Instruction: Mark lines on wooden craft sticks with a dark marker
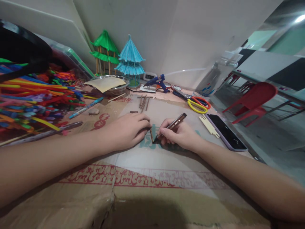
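In the middle of the cardboard surface, my right hand (pixel 176 133) grips a dark brown marker pen (pixel 172 126), its tip pointing down and to the left. The tip meets or nearly meets the lower end of a thin brown stick (pixel 151 136). The upper end of that stick sits under the fingertips of my left hand (pixel 128 130), which are curled down onto it. Just beyond my left hand lie several brown sticks (pixel 143 101) in a loose group. A short dark piece, perhaps the pen's cap (pixel 133 112), rests beside its knuckles.
Colourful pipe cleaners (pixel 35 98) heap up at left. Behind stand a green pavilion model (pixel 105 52), a blue one (pixel 130 60), a metal bowl (pixel 116 87) and a blue glue gun (pixel 157 82). Scissors (pixel 196 103), cream sticks (pixel 209 126), a phone (pixel 226 132) and a plastic bottle (pixel 213 76) are right.
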### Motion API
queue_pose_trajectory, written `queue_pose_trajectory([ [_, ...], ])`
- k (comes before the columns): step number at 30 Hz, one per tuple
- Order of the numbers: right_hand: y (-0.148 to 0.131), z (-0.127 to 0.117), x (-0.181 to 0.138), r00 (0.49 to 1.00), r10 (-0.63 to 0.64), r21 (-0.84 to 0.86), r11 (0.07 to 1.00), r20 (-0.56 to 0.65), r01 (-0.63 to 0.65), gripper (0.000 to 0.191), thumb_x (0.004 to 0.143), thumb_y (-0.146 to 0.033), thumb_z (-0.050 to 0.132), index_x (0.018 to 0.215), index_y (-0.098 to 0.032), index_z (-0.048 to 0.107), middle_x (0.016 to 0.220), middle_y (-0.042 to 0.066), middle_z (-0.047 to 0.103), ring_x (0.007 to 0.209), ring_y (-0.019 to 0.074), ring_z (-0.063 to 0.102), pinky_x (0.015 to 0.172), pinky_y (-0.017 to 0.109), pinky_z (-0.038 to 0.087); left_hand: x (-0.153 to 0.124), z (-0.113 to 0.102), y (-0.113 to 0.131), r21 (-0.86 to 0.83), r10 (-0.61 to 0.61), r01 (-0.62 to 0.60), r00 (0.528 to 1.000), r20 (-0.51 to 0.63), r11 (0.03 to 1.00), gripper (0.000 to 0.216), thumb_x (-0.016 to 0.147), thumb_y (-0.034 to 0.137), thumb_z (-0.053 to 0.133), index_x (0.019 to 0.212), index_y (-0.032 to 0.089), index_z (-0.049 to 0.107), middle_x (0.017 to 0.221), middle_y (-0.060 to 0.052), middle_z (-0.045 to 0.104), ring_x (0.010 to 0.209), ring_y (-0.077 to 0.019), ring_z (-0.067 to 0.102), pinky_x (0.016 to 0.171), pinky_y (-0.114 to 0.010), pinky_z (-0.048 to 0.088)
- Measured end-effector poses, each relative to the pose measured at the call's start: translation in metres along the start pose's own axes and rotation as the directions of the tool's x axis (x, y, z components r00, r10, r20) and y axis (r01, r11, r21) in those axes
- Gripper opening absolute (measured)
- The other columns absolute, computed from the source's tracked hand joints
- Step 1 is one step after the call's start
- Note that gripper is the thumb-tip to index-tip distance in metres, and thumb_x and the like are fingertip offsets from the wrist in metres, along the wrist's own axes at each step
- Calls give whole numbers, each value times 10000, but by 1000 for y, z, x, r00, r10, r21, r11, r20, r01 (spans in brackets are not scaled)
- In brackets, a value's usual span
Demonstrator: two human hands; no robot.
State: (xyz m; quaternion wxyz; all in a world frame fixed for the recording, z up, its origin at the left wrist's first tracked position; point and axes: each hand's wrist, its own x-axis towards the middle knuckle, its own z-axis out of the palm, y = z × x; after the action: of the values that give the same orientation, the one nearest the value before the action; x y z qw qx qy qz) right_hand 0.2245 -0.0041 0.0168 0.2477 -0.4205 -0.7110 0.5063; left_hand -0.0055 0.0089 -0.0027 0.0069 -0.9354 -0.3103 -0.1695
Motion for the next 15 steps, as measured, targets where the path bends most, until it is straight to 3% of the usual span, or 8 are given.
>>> queue_pose_trajectory([
  [8, -2, 3, 2, 995, 9, 18, 1000, -98, -8, 189, 850, -351, 631, 821, -169, 584, 584, -11, 635, 430, 67, 467, 377, 173, 378, 0, -1, 1, 2, -7, 7, 1000, 4, 1000, 265, 968, 240, 446, 1129, 177, 647, 1238, -108, 633, 1122, -264, 614, 962, -438, 500],
  [15, -1, 1, 0, 1000, 9, 4, 1000, -30, -9, 206, 848, -362, 637, 810, -168, 581, 583, -2, 648, 455, 77, 517, 403, 176, 398, 0, -1, 1, -6, 1, -1, 1000, 8, 1000, 268, 970, 247, 441, 1130, 180, 646, 1236, -106, 634, 1122, -268, 613, 956, -447, 503],
])
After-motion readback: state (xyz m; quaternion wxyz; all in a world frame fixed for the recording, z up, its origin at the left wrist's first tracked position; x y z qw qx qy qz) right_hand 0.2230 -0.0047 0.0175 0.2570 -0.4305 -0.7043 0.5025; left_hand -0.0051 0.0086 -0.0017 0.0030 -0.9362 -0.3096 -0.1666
